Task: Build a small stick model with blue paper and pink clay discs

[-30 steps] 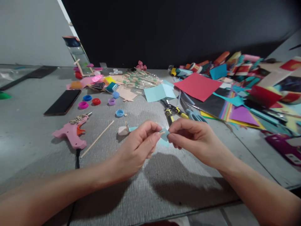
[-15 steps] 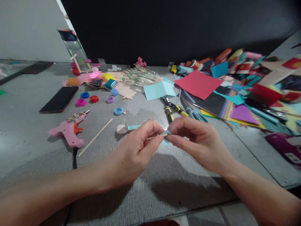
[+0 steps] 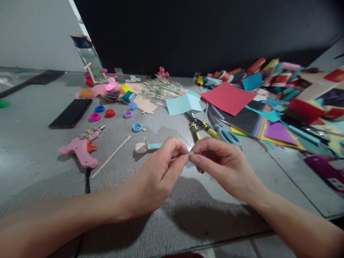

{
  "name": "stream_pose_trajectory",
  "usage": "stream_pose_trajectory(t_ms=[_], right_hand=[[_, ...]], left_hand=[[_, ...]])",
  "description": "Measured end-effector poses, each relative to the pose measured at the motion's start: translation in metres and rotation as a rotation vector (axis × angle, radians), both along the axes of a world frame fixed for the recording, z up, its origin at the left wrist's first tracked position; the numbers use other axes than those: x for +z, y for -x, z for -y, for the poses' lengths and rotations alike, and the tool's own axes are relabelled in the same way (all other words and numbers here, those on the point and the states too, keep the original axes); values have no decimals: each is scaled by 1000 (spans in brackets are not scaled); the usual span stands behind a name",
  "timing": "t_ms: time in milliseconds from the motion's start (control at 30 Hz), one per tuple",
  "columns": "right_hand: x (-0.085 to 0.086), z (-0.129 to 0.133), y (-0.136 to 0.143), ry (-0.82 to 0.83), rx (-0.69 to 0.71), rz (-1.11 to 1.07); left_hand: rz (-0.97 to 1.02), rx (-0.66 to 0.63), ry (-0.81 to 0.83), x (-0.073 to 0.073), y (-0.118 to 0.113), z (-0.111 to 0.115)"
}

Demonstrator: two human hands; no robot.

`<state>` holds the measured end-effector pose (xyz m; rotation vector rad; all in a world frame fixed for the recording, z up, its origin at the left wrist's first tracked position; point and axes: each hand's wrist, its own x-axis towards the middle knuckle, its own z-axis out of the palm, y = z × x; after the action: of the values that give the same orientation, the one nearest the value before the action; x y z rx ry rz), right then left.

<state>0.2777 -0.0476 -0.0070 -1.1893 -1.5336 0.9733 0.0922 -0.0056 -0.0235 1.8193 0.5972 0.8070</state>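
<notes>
The left hand (image 3: pixel 158 172) pinches a thin stick (image 3: pixel 181 156) between thumb and forefinger, the other fingers curled loosely under. The right hand (image 3: pixel 217 165) meets it tip to tip, thumb and forefinger closed on a small light-blue paper scrap (image 3: pixel 189 164) at the stick's end; only a sliver of the scrap shows below the fingertips. Both hands hang just above the grey table (image 3: pixel 188 215), near its front middle.

Just behind the left hand lies a pale lump with a blue paper strip (image 3: pixel 146 146). Behind the right hand lie pliers (image 3: pixel 197 127) and blue scissors (image 3: pixel 227 135). A long wooden stick (image 3: pixel 110 157) and a pink glue gun (image 3: pixel 80 147) lie to the left, a black phone (image 3: pixel 71 113) and coloured rings (image 3: pixel 110 113) beyond them. No writing can be read anywhere.

The table is bare in front of the hands, down to its near edge. Coloured paper (image 3: pixel 228 97) crowds the right side.
</notes>
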Motion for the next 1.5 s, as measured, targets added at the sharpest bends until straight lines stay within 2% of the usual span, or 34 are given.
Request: stream_pose_trajectory(t_ms=[133,200,300,367,500,667,1000,1200,1500], right_hand=[[1,0,0,1,13,-12],[2,0,-1,1,16,-19],[2,-1,-4,10,6,-30],[3,-1,-5,15,3,-48],[2,0,-6,3,17,-43],[4,2,-6,-31,5,51],[3,0,-6,-32,-16,61],[2,-3,-9,-3,-6,11],[1,-3,-10,6,-6,17]], left_hand=[[-52,26,-44,6,1,0],[-51,-2,79,11,1,-2],[-20,-59,366,19,2,-11],[-19,-76,450,23,2,-19],[-74,-130,458,24,1,-27],[-120,-158,438,24,5,-26],[-179,-115,305,32,8,-22],[-204,-70,151,29,10,-17],[-205,-94,194,29,9,-17]])
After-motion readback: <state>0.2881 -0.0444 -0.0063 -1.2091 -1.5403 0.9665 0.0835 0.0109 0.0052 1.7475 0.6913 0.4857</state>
